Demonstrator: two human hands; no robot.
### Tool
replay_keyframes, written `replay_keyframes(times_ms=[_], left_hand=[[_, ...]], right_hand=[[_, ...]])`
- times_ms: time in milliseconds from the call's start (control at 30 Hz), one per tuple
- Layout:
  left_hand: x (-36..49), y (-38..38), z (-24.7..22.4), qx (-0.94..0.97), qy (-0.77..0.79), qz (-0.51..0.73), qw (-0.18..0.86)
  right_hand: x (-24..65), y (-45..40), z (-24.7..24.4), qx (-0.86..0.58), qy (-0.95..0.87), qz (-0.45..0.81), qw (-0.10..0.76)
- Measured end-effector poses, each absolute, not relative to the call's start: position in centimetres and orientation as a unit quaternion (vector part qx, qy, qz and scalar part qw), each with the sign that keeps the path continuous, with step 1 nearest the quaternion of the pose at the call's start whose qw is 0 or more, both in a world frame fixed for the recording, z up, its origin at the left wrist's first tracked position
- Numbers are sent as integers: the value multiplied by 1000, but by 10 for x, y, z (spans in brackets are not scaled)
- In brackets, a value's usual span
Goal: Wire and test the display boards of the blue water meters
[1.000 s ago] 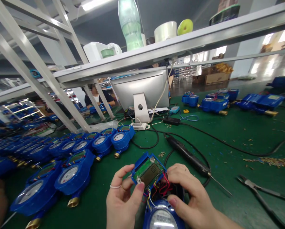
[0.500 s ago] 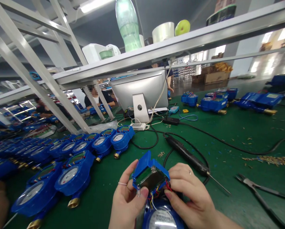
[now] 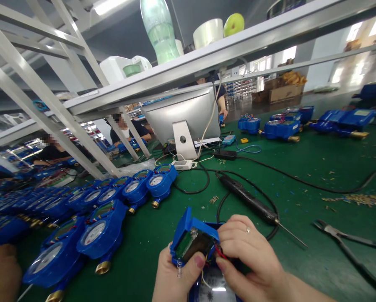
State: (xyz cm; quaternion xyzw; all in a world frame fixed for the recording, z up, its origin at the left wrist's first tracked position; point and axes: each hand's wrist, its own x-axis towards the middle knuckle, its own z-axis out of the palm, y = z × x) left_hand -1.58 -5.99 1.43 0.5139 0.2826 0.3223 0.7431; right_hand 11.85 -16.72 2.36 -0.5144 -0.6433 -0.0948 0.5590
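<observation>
The left hand (image 3: 179, 274) was right in there, its grip clamped on the tilted blue housing (image 3: 182, 235), thumb at the dark display (image 3: 203, 242)! Over on the right hand (image 3: 253, 253), thumb and fingers pinched the red wires (image 3: 219, 251) at the housing's edge. Just below sat the blue meter (image 3: 213, 285), near side of the green desk (image 3: 137, 247), black corded tool (image 3: 246, 197) lying beyond!

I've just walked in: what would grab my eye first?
At lower centre, the left fingers hold a blue-cased display while the right fingers are at its red wires. Rows of blue meters fill the left of the table. Overhead, a green bottle stands on the shelf.
</observation>
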Motion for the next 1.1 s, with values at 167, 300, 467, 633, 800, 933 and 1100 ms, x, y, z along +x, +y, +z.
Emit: replay_keyframes(times_ms=[167, 300, 467, 633, 800, 933, 1100], left_hand=[[-16, -60, 22, 531, 341, 373, 680], [-20, -51, 24, 557, 325, 364, 672], [-18, -39, 30, 544, 271, 413, 678], [-13, -39, 36, 503, 229, 432, 713], [-19, -39, 36, 510, 256, 402, 716], [-26, -34, 34, 539, 276, 362, 709], [-35, -25, 27, 586, 296, 415, 630]], right_hand=[[119, -166, 24, -520, -584, 12, 622], [127, -166, 21, -545, -566, 2, 619], [142, -162, 15, -544, -594, -19, 592], [152, -157, 9, -560, -548, 11, 621], [153, -158, 12, -550, -495, 142, 657], [154, -159, 16, -530, -473, 220, 669], [154, -160, 17, -547, -460, 217, 665]])
